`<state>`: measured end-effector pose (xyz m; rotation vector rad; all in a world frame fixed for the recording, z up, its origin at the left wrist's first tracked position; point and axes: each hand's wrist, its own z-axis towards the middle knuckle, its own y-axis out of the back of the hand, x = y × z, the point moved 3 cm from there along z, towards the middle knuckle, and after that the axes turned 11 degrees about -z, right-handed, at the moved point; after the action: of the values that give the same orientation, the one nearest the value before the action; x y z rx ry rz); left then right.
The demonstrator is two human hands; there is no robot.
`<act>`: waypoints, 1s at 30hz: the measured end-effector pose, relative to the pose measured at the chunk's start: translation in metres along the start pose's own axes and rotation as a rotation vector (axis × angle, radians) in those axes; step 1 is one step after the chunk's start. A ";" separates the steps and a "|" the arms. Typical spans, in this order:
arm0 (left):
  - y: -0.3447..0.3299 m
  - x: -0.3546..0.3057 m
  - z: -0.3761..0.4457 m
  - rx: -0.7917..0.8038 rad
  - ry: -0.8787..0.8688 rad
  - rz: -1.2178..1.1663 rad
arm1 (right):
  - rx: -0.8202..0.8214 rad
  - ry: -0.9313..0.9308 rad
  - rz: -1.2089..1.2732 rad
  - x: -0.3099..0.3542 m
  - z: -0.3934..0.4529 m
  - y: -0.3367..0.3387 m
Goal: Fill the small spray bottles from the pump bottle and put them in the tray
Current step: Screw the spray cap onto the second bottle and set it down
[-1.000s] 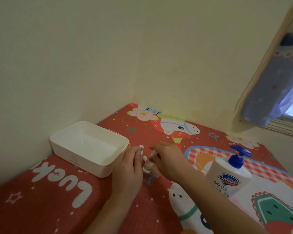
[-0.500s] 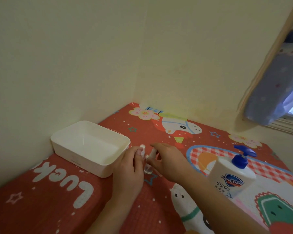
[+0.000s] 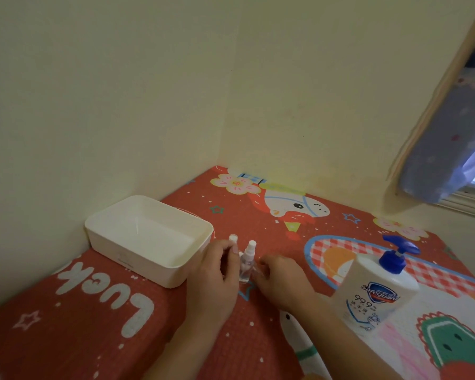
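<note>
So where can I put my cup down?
Free: the red mat in front of the white tray, and the back corner behind it. Crowded: between tray and pump bottle, where both hands hold small spray bottles.

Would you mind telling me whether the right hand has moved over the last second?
Yes. The right hand has dropped from the small spray bottle's top toward its base on the mat, judged against the white tray.

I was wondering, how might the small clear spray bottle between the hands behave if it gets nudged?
The spray bottle looks tall and narrow on a small base, so it would probably tip easily. Clear and apparently empty, it is likely very light. Being round, it may roll across the mat once down.
</note>
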<state>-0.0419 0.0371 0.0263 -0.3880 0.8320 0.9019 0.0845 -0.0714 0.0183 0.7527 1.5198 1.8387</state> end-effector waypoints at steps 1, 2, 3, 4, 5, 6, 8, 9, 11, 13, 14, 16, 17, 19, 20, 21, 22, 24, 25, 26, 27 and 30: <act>0.000 0.001 0.000 0.008 0.003 -0.007 | 0.001 -0.002 -0.010 0.000 0.001 -0.002; 0.000 0.001 0.000 0.014 0.003 -0.015 | 0.003 -0.013 -0.013 0.000 0.001 -0.003; 0.000 0.002 0.000 0.017 -0.001 -0.020 | -0.004 -0.029 -0.008 -0.001 0.001 -0.004; 0.000 0.001 0.000 0.019 -0.009 -0.022 | -0.009 -0.056 0.004 -0.004 0.001 -0.005; -0.001 0.000 -0.001 0.017 -0.018 -0.023 | -0.019 -0.087 0.020 -0.007 0.000 -0.005; 0.000 -0.002 -0.001 0.015 -0.031 -0.023 | -0.027 -0.118 0.039 -0.010 -0.001 -0.004; -0.001 -0.007 -0.002 0.016 -0.061 -0.031 | -0.056 -0.174 0.094 -0.016 -0.007 0.002; -0.002 -0.011 -0.003 0.021 -0.073 -0.038 | -0.082 -0.194 0.133 -0.017 -0.011 0.006; -0.004 -0.014 -0.004 0.039 -0.080 -0.058 | -0.148 -0.241 0.243 -0.019 -0.023 0.019; -0.008 -0.015 -0.005 0.079 -0.062 -0.081 | -0.206 -0.291 0.391 -0.018 -0.036 0.031; -0.011 -0.016 -0.006 0.102 -0.049 -0.090 | -0.222 -0.304 0.465 -0.016 -0.043 0.036; -0.017 -0.020 -0.010 0.147 -0.048 -0.073 | -0.240 -0.291 0.595 -0.010 -0.056 0.044; -0.021 -0.023 -0.012 0.177 -0.056 -0.054 | -0.242 -0.266 0.653 -0.005 -0.062 0.047; -0.026 -0.028 -0.016 0.248 -0.080 -0.013 | -0.236 -0.210 0.742 0.003 -0.075 0.051; -0.028 -0.028 -0.017 0.269 -0.090 0.005 | -0.225 -0.188 0.771 0.006 -0.080 0.051; -0.030 -0.029 -0.018 0.283 -0.088 0.013 | -0.215 -0.166 0.787 0.008 -0.085 0.051; -0.030 -0.028 -0.019 0.289 -0.070 0.010 | -0.204 -0.140 0.784 0.010 -0.088 0.051; -0.031 -0.029 -0.020 0.297 -0.035 -0.021 | -0.172 -0.072 0.768 0.011 -0.093 0.054; -0.030 -0.030 -0.020 0.295 -0.031 -0.034 | -0.155 -0.047 0.763 0.010 -0.094 0.056; -0.029 -0.030 -0.020 0.287 -0.038 -0.035 | -0.153 -0.044 0.751 0.007 -0.094 0.058; -0.028 -0.030 -0.021 0.280 -0.047 -0.024 | -0.175 -0.072 0.749 0.003 -0.094 0.059; -0.027 -0.029 -0.022 0.335 -0.061 0.033 | -0.238 -0.177 0.788 -0.010 -0.091 0.065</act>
<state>-0.0400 -0.0079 0.0343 -0.0548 0.9169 0.7834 0.0145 -0.1449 0.0660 1.4903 0.9137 2.3586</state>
